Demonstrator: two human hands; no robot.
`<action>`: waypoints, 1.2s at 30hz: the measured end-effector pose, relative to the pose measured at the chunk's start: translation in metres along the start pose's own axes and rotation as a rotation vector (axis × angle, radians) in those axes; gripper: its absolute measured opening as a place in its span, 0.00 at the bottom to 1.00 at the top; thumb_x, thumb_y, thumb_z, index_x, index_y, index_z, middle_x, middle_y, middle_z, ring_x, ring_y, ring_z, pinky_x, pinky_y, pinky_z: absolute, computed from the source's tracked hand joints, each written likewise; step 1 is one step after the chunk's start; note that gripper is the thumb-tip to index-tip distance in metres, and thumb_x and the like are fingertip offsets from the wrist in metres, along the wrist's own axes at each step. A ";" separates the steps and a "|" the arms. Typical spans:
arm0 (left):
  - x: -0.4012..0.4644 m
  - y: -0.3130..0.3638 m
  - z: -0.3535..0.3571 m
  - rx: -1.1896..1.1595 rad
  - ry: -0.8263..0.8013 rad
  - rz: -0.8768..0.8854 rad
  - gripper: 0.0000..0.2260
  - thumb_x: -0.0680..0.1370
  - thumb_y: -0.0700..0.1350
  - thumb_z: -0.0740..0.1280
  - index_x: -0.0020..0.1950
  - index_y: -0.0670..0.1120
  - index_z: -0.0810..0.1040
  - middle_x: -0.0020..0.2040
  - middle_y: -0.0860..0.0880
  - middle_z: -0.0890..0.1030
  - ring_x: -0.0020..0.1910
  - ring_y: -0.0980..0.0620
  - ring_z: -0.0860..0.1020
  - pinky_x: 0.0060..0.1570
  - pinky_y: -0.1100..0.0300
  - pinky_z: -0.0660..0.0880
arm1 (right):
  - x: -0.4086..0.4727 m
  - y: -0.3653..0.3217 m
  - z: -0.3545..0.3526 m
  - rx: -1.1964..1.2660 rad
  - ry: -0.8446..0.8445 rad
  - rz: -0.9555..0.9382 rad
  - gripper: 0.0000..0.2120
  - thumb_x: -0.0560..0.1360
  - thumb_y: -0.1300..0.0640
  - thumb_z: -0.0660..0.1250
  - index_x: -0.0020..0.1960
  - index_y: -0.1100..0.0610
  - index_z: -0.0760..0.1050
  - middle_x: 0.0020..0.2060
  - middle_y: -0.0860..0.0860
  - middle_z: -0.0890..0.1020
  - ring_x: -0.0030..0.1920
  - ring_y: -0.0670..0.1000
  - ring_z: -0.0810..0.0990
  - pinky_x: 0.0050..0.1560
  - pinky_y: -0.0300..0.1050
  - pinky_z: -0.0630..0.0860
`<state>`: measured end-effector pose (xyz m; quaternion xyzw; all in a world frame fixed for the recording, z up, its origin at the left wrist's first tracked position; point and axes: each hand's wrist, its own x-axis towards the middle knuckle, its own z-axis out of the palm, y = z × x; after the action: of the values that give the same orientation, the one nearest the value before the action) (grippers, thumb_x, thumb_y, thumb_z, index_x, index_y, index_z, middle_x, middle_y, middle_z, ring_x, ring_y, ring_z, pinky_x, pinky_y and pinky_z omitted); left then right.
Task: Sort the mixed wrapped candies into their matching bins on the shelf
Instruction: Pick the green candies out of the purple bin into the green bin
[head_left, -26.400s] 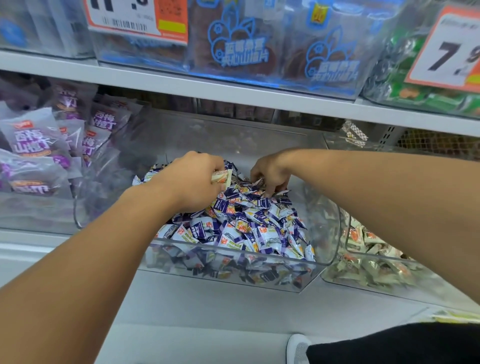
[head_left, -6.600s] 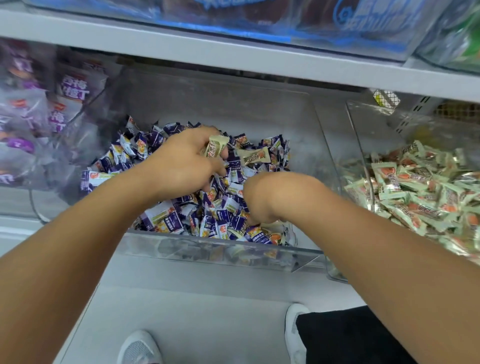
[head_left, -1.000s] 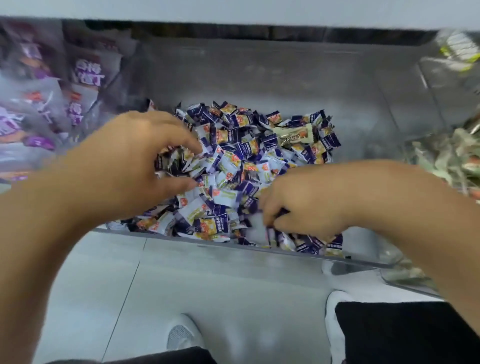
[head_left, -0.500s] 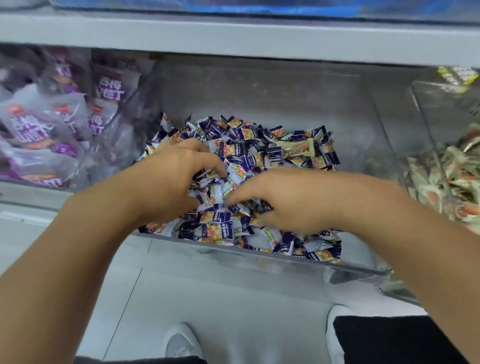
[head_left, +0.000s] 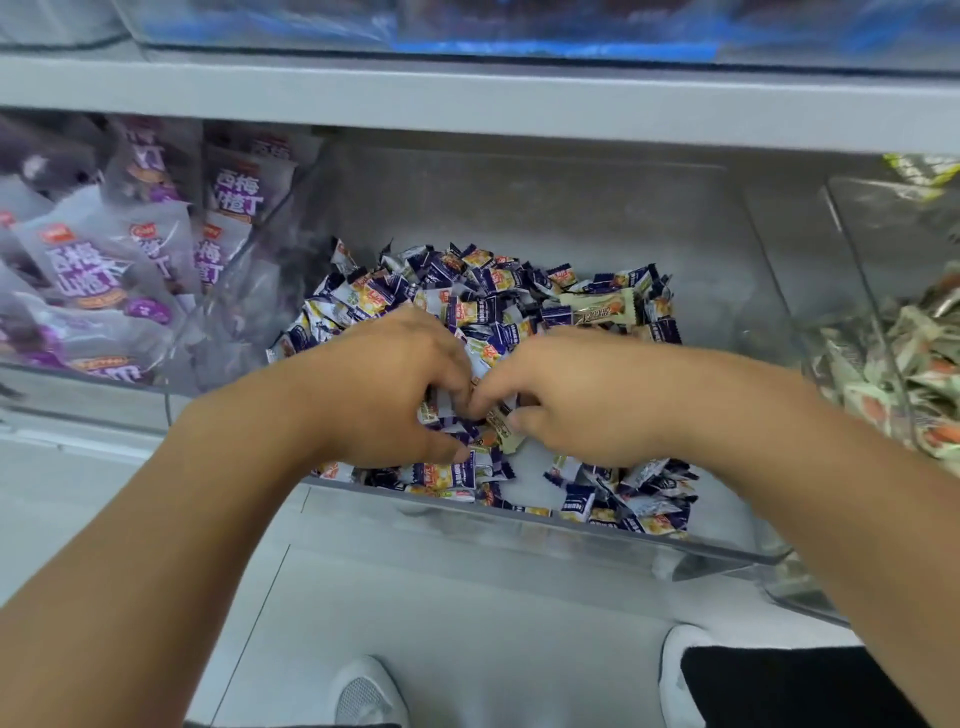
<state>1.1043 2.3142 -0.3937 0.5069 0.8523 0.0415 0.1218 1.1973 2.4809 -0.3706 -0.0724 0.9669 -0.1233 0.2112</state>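
A clear middle bin (head_left: 519, 535) holds a pile of purple-and-white wrapped candies (head_left: 467, 306). Both my hands are down in the pile, fingertips meeting. My right hand (head_left: 576, 400) pinches a pale green candy (head_left: 501, 434) between thumb and forefinger. My left hand (head_left: 384, 389) has its fingers curled into the candies right beside it; whether it holds anything is hidden. A second pale green candy (head_left: 602, 310) lies on top of the pile at the back right. The bin on the right (head_left: 852, 270) holds matching pale green candies (head_left: 919, 364).
A bin at the left holds purple-and-white snack bags (head_left: 98, 270). A grey shelf board (head_left: 467, 98) runs overhead with blue packs above it. Below are the grey floor and my white shoes (head_left: 369, 691).
The hands have drawn together at the pile's middle, and the right hand now pinches a pale green candy. The view has moved slightly closer.
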 end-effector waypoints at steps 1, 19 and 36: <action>0.000 0.000 0.001 0.037 -0.049 -0.024 0.13 0.70 0.63 0.72 0.51 0.60 0.82 0.61 0.65 0.74 0.67 0.57 0.64 0.70 0.51 0.63 | 0.005 -0.001 0.004 -0.025 -0.055 0.026 0.18 0.82 0.60 0.60 0.66 0.45 0.76 0.41 0.45 0.76 0.39 0.47 0.76 0.39 0.44 0.75; -0.029 -0.027 -0.020 0.022 -0.179 -0.168 0.12 0.64 0.55 0.80 0.33 0.67 0.78 0.62 0.65 0.66 0.74 0.57 0.55 0.74 0.50 0.58 | 0.014 -0.017 0.023 0.068 -0.126 -0.296 0.23 0.80 0.52 0.63 0.73 0.38 0.67 0.68 0.42 0.75 0.62 0.47 0.74 0.63 0.45 0.72; 0.001 0.006 0.002 -0.066 0.113 0.059 0.06 0.69 0.53 0.77 0.45 0.56 0.84 0.48 0.60 0.80 0.48 0.58 0.77 0.55 0.52 0.75 | 0.010 0.006 0.005 -0.059 -0.003 -0.035 0.15 0.80 0.56 0.65 0.63 0.42 0.76 0.38 0.41 0.74 0.40 0.44 0.75 0.39 0.42 0.74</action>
<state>1.1092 2.3176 -0.3947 0.5243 0.8408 0.1014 0.0890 1.1897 2.4835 -0.3806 -0.0957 0.9684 -0.0985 0.2080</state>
